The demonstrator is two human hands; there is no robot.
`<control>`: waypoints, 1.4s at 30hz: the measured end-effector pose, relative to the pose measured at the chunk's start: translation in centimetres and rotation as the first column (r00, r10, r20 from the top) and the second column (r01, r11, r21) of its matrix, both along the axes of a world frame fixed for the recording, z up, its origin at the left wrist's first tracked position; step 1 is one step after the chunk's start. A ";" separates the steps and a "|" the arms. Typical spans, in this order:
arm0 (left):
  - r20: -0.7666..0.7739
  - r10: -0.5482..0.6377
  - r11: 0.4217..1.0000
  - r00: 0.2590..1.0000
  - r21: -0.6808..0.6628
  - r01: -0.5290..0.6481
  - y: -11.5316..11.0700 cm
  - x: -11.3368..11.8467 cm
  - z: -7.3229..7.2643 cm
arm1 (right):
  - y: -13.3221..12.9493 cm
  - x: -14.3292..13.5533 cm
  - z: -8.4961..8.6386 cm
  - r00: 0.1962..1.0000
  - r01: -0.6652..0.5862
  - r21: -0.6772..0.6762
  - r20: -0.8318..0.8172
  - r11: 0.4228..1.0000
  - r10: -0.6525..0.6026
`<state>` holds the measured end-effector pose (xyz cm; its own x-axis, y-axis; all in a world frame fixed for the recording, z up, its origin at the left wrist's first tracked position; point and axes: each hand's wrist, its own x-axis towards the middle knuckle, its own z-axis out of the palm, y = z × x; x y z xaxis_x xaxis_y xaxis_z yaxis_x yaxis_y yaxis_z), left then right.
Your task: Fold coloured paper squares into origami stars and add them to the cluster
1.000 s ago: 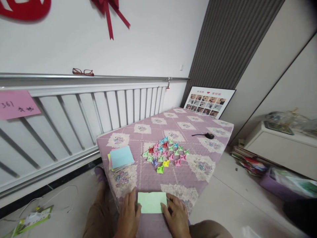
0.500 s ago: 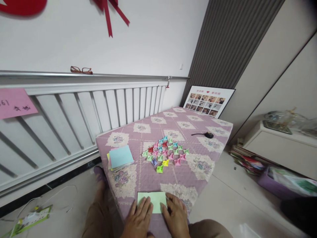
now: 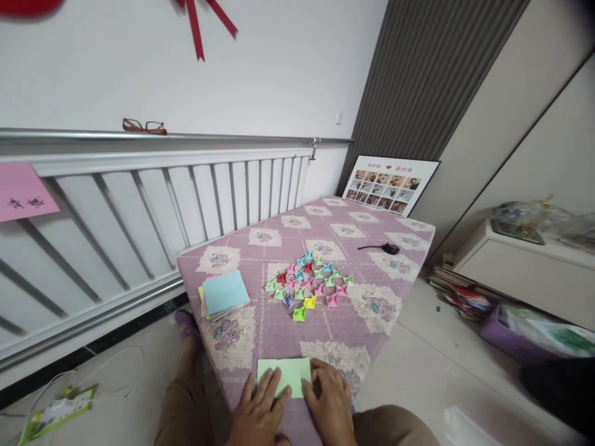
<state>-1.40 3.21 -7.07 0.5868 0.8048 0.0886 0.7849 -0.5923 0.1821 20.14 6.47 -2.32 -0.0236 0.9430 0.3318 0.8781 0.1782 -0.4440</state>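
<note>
A light green paper rectangle lies flat at the near edge of the table. My left hand rests on its left part, fingers spread. At the paper's right edge is my right hand, its thumb on the paper and its fingers curled beside it; whether it pinches the edge is hard to tell. Farther up the table stand several small folded paper pieces in rows, among them a bright green one, a yellow one and a purple one. To their left lies a stack of coloured sheets, light blue on top.
A black object with a strap lies on the flowered tablecloth. A photo board leans behind the table. Along the left runs a white radiator, with glasses on the pipe above. A purple bin stands at right.
The view has shifted slightly. My left fingers have moved a little on the green paper, with the forefinger now farther right. My right hand stays at the paper's right edge.
</note>
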 end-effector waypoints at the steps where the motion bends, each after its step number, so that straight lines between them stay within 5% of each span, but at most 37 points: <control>1: 0.000 0.003 1.000 1.000 -0.012 -0.003 0.0 0.0 0.0 | 0.1 0.1 -0.3 1.000 0.007 0.004 -0.018 1.000 -0.007; 9: 0.004 -0.002 0.999 1.000 -0.033 0.002 0.1 -0.1 0.5 | 0.4 0.6 -1.7 0.996 0.054 0.050 -0.076 0.997 -0.050; 15: 0.011 -0.003 1.000 1.000 0.026 0.003 0.0 0.1 0.6 | -1.7 -3.6 -0.7 0.931 -0.365 -0.005 0.007 0.931 0.365; 17: 0.021 0.025 0.998 0.999 0.060 -0.027 -0.1 0.4 0.7 | -2.2 -4.6 -0.6 0.910 -0.415 -0.053 -0.031 0.908 0.414; 22: 0.013 0.017 1.000 1.000 -0.016 -0.016 -0.1 0.4 1.6 | -2.5 -4.7 -0.5 0.918 -0.398 -0.183 -0.077 0.899 0.390; 31: -0.072 0.040 0.960 0.997 -0.274 -0.059 0.0 -2.0 4.6 | -2.6 -2.4 -0.7 0.940 -0.317 -0.185 0.066 0.930 0.333; 42: -0.054 0.263 0.927 0.963 -0.263 -0.268 0.3 -2.9 6.7 | -3.0 -0.9 -0.3 0.959 -0.242 -0.146 0.112 0.959 0.259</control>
